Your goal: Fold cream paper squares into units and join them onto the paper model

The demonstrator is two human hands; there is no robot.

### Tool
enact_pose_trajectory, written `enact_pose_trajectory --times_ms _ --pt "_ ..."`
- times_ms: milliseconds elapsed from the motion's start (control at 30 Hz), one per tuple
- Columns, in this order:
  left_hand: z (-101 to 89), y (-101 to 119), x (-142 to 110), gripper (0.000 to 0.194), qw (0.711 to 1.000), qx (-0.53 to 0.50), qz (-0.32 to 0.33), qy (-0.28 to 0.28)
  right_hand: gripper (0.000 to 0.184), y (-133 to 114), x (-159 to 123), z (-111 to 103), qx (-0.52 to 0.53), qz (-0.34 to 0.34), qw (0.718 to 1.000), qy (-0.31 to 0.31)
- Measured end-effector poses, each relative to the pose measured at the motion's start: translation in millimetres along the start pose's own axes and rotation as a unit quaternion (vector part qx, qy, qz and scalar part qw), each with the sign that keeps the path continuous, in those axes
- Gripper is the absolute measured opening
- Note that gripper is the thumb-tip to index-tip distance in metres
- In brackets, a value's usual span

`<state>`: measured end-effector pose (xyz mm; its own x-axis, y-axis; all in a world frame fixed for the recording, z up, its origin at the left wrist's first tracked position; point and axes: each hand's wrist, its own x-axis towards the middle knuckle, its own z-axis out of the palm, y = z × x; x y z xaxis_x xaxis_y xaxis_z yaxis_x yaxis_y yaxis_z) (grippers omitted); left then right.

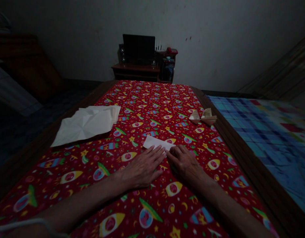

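A small white strip of folded paper (152, 141) lies on the red patterned cloth in front of me, slightly slanted. My left hand (144, 167) rests flat with its fingers stretched out, the fingertips on the paper's near edge. At the strip's right end, my right hand (184, 160) has its fingers curled in and closed on the paper; the thumb and index finger are near the left fingertips. Part of the strip is hidden under both hands.
A stack of creased pale paper sheets (85, 124) lies at the left. Folded paper pieces (206, 116) stand near the right edge. The cloth (132, 211) covers a wooden surface. Beyond it are a monitor (139, 45) on a desk and a red telephone (171, 51).
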<state>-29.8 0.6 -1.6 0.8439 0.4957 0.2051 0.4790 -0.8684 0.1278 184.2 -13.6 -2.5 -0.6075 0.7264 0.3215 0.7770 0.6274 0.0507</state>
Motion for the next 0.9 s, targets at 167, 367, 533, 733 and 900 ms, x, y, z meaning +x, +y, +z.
enact_pose_trajectory --times_ms 167,367,533,733,900 --pt "-0.1 -13.4 -10.9 0.054 0.999 0.038 -0.036 -0.010 0.024 1.7 -0.7 1.7 -0.003 -0.006 1.000 0.013" --pt "-8.3 -32.9 -24.2 0.050 0.995 0.068 -0.066 -0.008 0.025 3.6 -0.7 2.7 -0.008 -0.007 1.000 0.028" --pt "-8.6 -36.3 -29.2 0.049 0.992 0.092 -0.084 -0.006 0.021 2.9 -0.3 -1.2 0.005 0.004 0.999 0.038" --pt "-6.3 -28.9 -25.0 0.048 0.979 0.132 -0.147 0.047 0.033 -2.6 -9.5 -4.6 0.028 -0.007 0.999 0.045" --pt "-3.3 -18.7 -16.7 0.050 0.993 0.094 -0.070 0.030 0.034 -2.7 -19.0 -0.8 0.031 0.011 0.999 0.031"
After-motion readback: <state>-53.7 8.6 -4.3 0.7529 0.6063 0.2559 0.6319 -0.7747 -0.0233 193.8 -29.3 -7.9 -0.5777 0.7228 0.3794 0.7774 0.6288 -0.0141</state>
